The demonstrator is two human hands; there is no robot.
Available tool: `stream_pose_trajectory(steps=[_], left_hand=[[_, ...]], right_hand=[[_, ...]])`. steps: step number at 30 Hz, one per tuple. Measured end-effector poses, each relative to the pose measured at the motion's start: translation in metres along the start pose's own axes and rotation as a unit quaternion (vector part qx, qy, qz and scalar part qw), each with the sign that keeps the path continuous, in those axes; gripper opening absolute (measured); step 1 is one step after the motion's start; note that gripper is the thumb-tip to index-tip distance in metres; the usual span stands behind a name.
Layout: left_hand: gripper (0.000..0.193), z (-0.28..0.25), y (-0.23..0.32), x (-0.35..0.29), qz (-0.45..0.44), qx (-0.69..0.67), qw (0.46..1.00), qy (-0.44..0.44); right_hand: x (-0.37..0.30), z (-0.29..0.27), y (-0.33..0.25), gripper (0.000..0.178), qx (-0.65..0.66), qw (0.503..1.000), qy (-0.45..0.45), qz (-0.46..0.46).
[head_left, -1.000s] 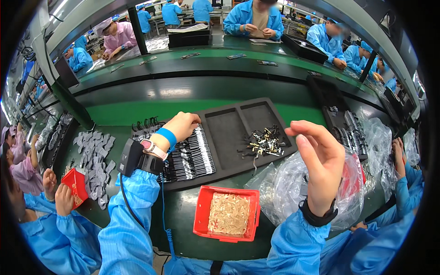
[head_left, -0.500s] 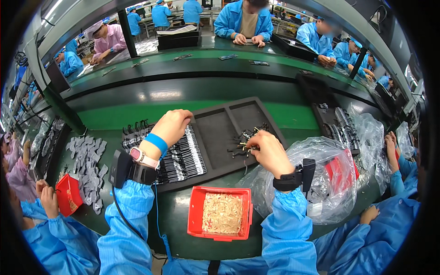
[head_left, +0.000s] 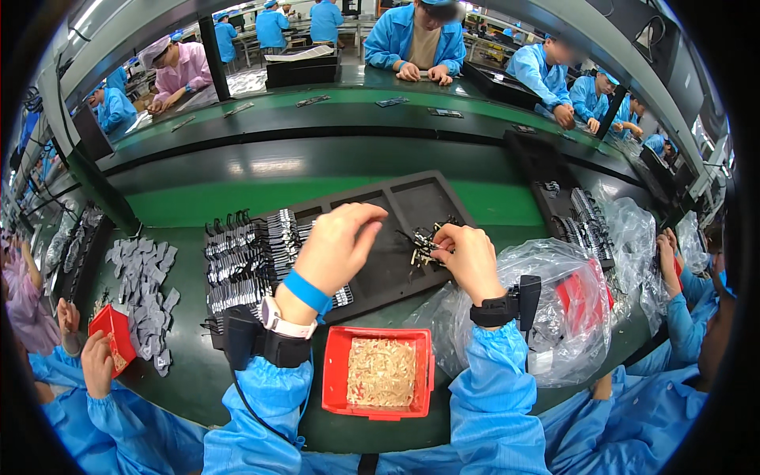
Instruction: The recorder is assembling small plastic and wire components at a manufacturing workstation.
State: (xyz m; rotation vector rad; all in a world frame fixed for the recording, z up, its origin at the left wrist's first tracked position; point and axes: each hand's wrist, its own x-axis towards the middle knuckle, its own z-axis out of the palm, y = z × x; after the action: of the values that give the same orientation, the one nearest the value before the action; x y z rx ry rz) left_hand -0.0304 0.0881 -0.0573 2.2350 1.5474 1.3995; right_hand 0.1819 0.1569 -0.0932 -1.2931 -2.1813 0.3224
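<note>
My left hand (head_left: 339,247) hovers over the black foam tray (head_left: 378,279), its thumb apart from the fingers and nothing seen between them. My right hand (head_left: 469,260) is closed in a pinch at the right edge of a loose pile of small black parts with pale, gold-looking bits (head_left: 422,247); what its fingertips hold is hidden. Packed rows of slim black-and-silver strips (head_left: 237,265) fill the tray's left part, partly covered by my left hand. Nearer me stands a red bin (head_left: 336,396) holding many small beige pieces (head_left: 381,372).
Grey flat pieces (head_left: 146,285) lie heaped at left. A clear plastic bag (head_left: 546,317) sits right of the bin, near another black tray (head_left: 558,170). Beyond runs a green conveyor (head_left: 277,111) carrying several thin parts. Co-workers sit on both sides and across; one on the left holds a red container (head_left: 119,336).
My left hand has moved right and nearer, from above the packed strips toward the pile. My right hand stays at the pile, still pinched. The left co-worker's red container has shifted slightly.
</note>
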Motion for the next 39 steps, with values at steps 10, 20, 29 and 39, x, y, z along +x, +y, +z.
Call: stream_pose_trajectory(steps=[10, 20, 29, 39], left_hand=[[0.014, 0.05, -0.004, -0.006, 0.092, 0.023, 0.995, -0.018], [0.01, 0.049, -0.009, -0.007, 0.107, 0.024, 0.994, 0.007], [0.01, 0.041, -0.002, -0.006, 0.098, 0.028, 0.995, 0.02], [0.008, 0.018, 0.015, -0.001, -0.033, -0.045, 0.998, 0.032]], right_hand=[[0.0, -0.017, -0.023, 0.019, 0.089, 0.994, -0.018, -0.06], [0.001, -0.026, -0.018, 0.014, 0.161, 0.986, -0.028, -0.038], [0.003, -0.021, 0.001, 0.011, 0.216, 0.973, 0.051, 0.06], [-0.006, -0.031, 0.016, 0.042, 0.01, 0.989, 0.127, 0.073]])
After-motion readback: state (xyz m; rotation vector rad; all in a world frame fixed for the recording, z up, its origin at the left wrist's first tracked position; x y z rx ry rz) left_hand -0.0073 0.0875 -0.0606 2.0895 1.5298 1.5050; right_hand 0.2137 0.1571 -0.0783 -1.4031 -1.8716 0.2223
